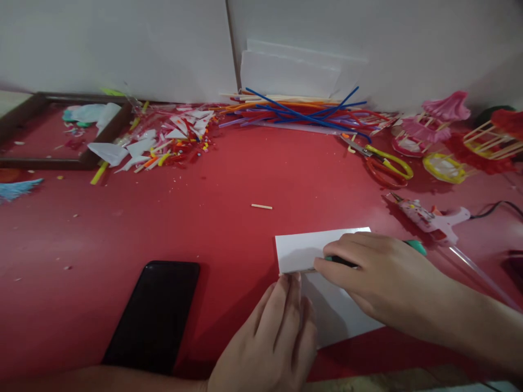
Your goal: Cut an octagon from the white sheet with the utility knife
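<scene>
A sheet of white paper (327, 245) lies on the red table at the lower right of the head view. My right hand (384, 272) is closed around a utility knife with a dark and green handle (342, 262); the handle's green end shows behind the hand. Its thin blade lies along a line across the paper, pointing left. My left hand (278, 332) has its fingers together, fingertips pressed on the paper's left edge close to the blade tip. The left thumb is hidden. Part of the paper is covered by both hands.
A black phone (153, 316) lies left of my hands, a short stick (261, 207) beyond them. Pipe cleaners (294, 111), scraps (180, 133) and a brown frame (44, 162) line the wall. Scissors (384, 160), a glue gun (433, 218) and pink and red crafts (445, 109) are at right.
</scene>
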A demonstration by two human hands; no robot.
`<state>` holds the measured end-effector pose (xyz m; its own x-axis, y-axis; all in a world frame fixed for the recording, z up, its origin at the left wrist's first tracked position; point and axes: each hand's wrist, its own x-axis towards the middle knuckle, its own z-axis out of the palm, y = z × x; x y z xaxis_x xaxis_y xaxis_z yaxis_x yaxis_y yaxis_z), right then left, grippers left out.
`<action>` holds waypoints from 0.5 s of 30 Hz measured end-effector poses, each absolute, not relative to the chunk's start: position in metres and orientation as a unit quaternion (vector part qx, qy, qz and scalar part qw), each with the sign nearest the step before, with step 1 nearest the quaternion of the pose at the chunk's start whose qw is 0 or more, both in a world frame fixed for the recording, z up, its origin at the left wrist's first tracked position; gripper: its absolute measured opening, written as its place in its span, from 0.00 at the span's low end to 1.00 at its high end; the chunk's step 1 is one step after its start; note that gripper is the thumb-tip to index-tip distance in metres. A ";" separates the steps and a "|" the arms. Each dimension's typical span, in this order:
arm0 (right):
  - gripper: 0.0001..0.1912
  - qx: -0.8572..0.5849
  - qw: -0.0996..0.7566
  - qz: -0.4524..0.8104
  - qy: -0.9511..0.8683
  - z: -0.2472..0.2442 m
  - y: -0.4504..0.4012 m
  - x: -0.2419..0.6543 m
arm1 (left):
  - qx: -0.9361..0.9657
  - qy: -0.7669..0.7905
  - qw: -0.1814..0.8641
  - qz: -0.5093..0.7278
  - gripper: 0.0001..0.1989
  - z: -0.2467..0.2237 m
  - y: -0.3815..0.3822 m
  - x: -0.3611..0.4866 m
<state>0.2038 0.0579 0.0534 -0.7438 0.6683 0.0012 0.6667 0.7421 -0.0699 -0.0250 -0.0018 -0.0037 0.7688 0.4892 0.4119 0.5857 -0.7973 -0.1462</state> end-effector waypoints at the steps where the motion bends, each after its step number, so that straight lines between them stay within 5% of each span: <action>1: 0.14 -0.354 0.015 0.027 -0.935 0.054 0.058 0.203 | -0.930 -0.290 0.135 -0.182 0.14 -0.004 -0.002 -0.025; 15: 0.16 -0.343 0.023 0.012 -0.939 0.056 0.055 0.208 | -0.933 -0.290 0.130 -0.172 0.14 -0.005 -0.002 -0.023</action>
<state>0.2078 0.0552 0.0557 -0.7631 0.6454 0.0352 0.6443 0.7638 -0.0381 -0.0235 -0.0020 -0.0053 0.7732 0.4955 0.3959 0.5850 -0.7982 -0.1435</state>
